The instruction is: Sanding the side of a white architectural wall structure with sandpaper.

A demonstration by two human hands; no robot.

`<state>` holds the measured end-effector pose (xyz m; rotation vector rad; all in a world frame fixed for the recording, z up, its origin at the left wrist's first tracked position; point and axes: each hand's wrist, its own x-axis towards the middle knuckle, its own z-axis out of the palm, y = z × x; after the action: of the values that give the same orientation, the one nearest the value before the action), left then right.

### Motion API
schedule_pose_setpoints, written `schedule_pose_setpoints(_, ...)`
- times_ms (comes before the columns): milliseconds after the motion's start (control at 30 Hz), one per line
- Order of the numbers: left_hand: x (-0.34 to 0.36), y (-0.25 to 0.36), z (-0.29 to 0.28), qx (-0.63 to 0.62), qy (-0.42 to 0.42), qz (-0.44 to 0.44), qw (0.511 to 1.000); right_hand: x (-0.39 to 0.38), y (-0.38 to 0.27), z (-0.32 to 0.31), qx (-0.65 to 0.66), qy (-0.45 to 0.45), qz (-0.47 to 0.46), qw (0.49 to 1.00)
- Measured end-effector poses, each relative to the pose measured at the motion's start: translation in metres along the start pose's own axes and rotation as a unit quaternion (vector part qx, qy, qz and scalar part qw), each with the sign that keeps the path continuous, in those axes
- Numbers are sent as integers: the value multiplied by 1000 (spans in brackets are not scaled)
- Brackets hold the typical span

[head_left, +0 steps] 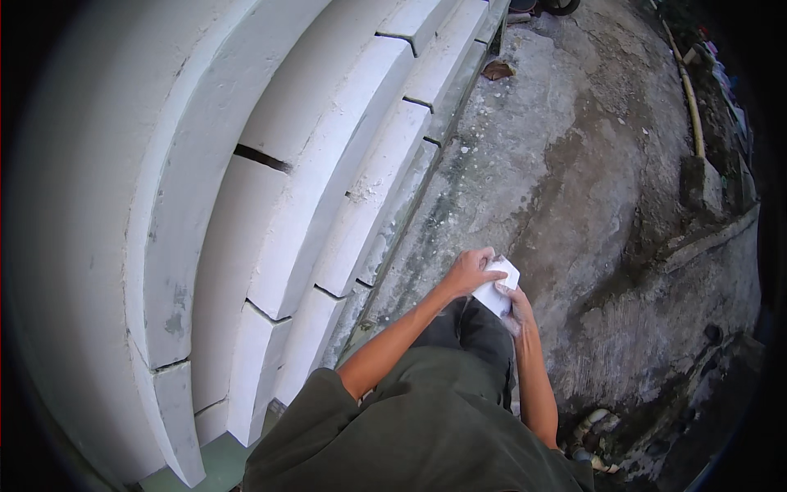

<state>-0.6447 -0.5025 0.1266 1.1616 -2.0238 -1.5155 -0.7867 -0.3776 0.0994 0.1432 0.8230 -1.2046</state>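
From my remote station, through the head view, I have both bare hands just beyond the dark trousers (484, 328), close together. The left hand (470, 272) is grasping the upper-left part of a small white block-like piece with flat faces and angled edges (493, 298); its fingers curl over the top. The right hand (518, 310) grips the same piece from the right side, thumb on its face, with pale smudges on the skin. I cannot tell what the piece is made of. It sits between the two hands, above the stained grey concrete ground (574, 246).

To my left rises a white-painted wall with long stepped ledges (336, 172), cut by narrow dark gaps and scuffed in places. Farther ahead, a curled brown leaf (498, 70) lies on the ground near the wall's foot. Over on my right, a slim yellowish pole (690, 98) slants beside a rough grey concrete block (702, 185).
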Motion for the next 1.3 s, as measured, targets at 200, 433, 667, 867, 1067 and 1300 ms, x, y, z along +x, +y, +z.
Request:
schedule_pose_setpoints(200,47,-15,-49,115,104,5,988,86,-41,31,-116,-90,26,989)
schedule_pose_setpoints(433,71,-72,-124,251,206,29,945,204,-78,72,-331,-203,110,915)
schedule_pose_setpoints(667,56,-143,-178,349,222,48,909,285,-22,169,-399,-203,-352,822)
schedule_pose_setpoints(867,9,-175,-178,302,211,-70,927,322,73,231,-349,-155,-355,853)
schedule_pose_setpoints(1067,-32,-198,-183,317,283,-173,889,318,103,261,-309,-171,-360,863)
schedule_pose_setpoints(1300,-13,-195,-183,317,225,-161,907,395,45,310,-235,-1,-463,855)
